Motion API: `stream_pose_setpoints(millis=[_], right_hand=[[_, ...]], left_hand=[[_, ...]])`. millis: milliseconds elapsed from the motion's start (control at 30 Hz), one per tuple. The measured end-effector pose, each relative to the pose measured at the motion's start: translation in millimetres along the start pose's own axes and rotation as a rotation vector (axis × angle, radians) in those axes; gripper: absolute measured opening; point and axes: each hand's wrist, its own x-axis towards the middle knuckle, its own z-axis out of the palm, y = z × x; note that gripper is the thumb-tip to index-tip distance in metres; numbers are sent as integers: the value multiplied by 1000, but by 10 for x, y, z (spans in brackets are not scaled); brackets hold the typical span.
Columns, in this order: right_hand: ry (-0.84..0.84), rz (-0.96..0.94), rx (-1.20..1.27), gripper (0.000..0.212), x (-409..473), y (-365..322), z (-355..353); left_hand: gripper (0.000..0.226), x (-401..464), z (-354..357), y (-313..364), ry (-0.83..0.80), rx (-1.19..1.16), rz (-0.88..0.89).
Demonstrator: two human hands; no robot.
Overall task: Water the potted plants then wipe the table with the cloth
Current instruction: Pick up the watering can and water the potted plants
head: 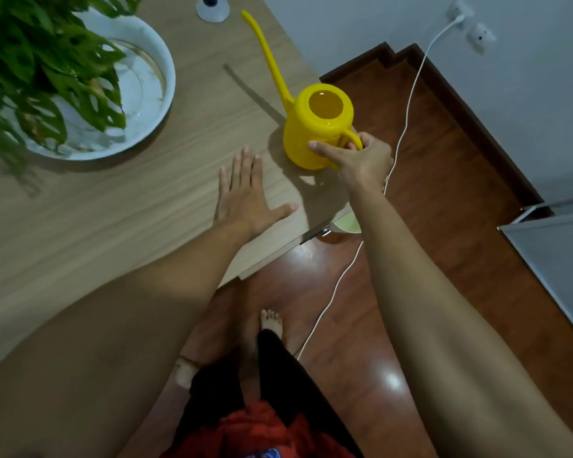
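My right hand (361,160) has its grip closed around the loop handle of the yellow watering can (318,127), thumb pressed to the body; my left hand (245,190) lies flat and wide open on the desk (146,209). The can stands near the desk's corner, well apart from the potted plant (47,67) in its white bowl. Smooth, rigid plastic, water inside: I judge it weighty, slosh-prone, front-heavy along the thin spout.

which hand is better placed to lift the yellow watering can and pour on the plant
Right. The right hand already has its fingers around the watering can handle, while the left hand lies flat and empty on the table.
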Motion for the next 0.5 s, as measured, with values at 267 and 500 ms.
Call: stream_pose_setpoints(millis=[267,500], right_hand=[[43,-118,105,52,-142,-255,-90],[28,-219,65,58,-249,-629,-147]], left_hand=[[124,-118,-80,-126,68,-130,-27],[129,-534,-37,-477,92,-160,-171]])
